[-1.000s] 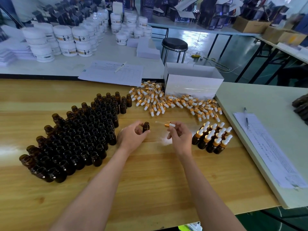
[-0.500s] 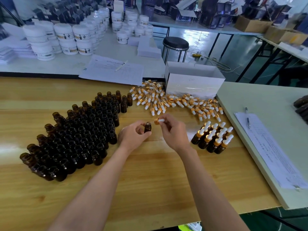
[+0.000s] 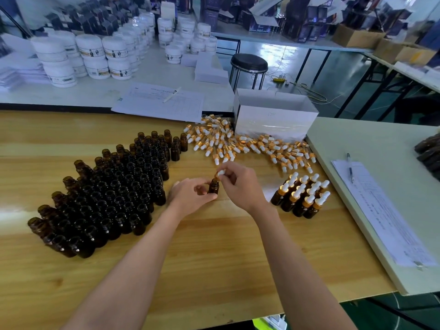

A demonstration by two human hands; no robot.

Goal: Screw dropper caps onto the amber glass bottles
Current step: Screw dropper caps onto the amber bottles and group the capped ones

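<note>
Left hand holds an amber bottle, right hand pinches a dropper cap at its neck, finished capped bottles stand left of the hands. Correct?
Not quite. In the head view the capped bottles stand right of the hands; the group on the left is uncapped bottles. The rest holds: left hand holds the amber bottle, right hand pinches the dropper cap at its neck.

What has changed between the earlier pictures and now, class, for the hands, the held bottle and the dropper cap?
The right hand carried the gold-collared white dropper cap leftward, from beside the small amber glass bottle to its mouth. The left hand kept gripping that bottle. The block of open amber bottles, the capped bottles and the pile of loose caps stayed put.
</note>
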